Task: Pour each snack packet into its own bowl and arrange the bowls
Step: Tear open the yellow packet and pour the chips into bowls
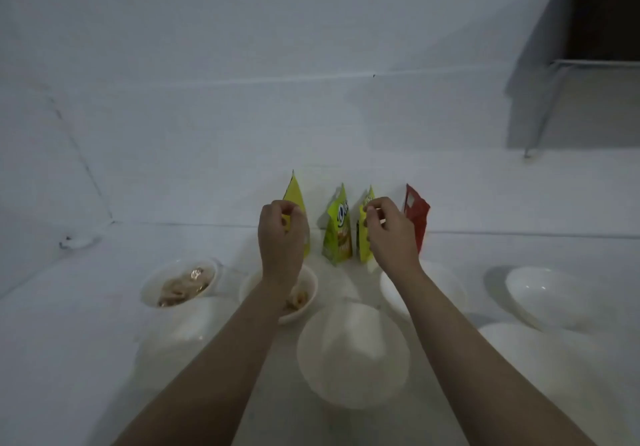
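Head view: four packets stand upright in a row at frame centre. The left hand (282, 234) pinches the leftmost yellow packet (294, 199); the right hand (389, 230) pinches the third, yellow-green packet (364, 237), both with curled fingers. Green packet (337, 234) and red packet (417, 213) stand untouched. Below, two bowls at left (178, 284) (306, 293) hold snacks; the big near bowl (353, 352) lies empty, as do the right ones.

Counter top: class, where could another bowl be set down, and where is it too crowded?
Bare patches: the counter left of the filled bowl, and the strip behind the far-right empty bowl up to the wall. Crowded: the middle, where the packets, both hands and the large bowl cluster.
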### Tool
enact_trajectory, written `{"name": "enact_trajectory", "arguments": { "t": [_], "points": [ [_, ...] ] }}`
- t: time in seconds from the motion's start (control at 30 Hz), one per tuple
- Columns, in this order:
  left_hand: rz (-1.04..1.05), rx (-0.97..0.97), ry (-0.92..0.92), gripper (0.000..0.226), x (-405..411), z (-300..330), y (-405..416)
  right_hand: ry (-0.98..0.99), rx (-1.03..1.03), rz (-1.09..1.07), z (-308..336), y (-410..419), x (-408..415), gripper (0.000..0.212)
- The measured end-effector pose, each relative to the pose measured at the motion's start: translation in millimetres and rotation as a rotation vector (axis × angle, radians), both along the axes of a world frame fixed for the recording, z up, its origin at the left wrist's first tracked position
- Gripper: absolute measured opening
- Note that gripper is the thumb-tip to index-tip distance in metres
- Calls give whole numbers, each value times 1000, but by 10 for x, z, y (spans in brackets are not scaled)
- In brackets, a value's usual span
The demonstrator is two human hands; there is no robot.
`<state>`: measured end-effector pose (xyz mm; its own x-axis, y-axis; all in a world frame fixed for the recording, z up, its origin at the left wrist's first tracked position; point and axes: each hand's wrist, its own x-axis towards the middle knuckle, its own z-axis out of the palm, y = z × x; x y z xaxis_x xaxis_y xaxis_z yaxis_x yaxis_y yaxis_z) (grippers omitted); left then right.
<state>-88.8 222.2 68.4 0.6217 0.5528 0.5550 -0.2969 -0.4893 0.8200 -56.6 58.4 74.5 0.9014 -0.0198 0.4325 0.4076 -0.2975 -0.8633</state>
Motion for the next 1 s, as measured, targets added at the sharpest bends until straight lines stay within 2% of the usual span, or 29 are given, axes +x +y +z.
{"name": "enact_trajectory", "arguments": {
  "t": [0.07, 0.13, 0.2, 0.27, 0.37, 0.47, 0.6, 0.67, 0.77, 1.0],
  "points": [
    [36, 34, 62, 5, 341, 7, 228, -30, -81, -14, 34, 167, 230, 15],
    [60, 86, 179, 12, 704, 72, 412, -65, -155, -43, 88, 314, 444, 15],
    [101, 168, 387, 28, 1072, 155, 565, -85, -225, -59, 129, 467, 665, 15],
    [127, 259, 670, 40, 1362, 222, 693, -97, -304, -70, 140, 615, 867, 14],
    [58, 356, 1039, 42, 1597, 272, 839, -99, -401, -85, 128, 786, 1114, 14],
    [-45, 452, 1195, 39, 1677, 265, 929, -103, -448, -88, 117, 889, 1244, 13],
    [-72, 504, 1103, 35, 1643, 246, 990, -120, -454, -93, 136, 949, 1243, 13],
    [-62, 436, 996, 35, 1512, 324, 976, -116, -434, -101, 165, 940, 1170, 12],
    [-31, 345, 803, 22, 1165, 540, 865, -129, -377, -102, 245, 873, 951, 11],
    [-217, 257, 520, 40, 84, 952, 230, -154, -198, -135, 528, 448, 159, 15]
  ]
}}
